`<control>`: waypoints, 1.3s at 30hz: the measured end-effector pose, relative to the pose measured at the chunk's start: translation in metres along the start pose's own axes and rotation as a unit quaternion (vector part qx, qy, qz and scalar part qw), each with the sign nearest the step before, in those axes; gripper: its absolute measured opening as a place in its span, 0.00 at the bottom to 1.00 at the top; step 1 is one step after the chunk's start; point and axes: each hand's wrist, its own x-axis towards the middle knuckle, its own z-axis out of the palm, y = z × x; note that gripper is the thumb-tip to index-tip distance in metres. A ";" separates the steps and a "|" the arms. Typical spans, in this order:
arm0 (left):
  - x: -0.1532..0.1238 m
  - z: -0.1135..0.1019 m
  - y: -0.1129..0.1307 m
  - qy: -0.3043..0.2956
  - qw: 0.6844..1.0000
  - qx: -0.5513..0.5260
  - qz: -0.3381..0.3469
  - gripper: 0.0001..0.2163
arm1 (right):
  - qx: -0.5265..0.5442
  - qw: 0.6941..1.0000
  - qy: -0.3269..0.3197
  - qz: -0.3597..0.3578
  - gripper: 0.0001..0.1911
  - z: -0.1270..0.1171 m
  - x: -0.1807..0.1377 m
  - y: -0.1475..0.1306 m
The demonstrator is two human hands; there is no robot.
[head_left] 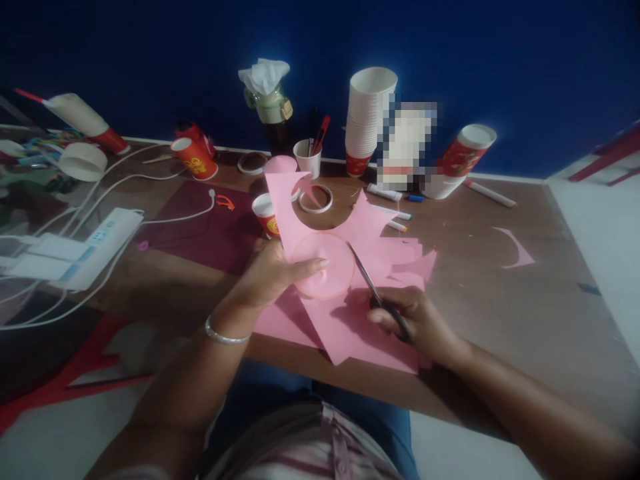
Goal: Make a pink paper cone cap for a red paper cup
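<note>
"What's the left hand doing?"
"Pinching pink paper above the brown table, thumb on its drawn circle."
"And the right hand?"
"Gripping scissors, tips at the circle's outline."

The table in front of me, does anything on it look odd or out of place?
Only slightly: a curved pink scrap lies by itself on the right of the table, apart from the pink paper in your left hand. It looks like a stray offcut; I see no obvious spill.
</note>
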 end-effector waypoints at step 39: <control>0.030 -0.020 0.017 -0.191 0.978 0.087 -0.014 0.15 | -0.029 0.999 -0.011 0.008 0.29 -0.004 0.003 0.009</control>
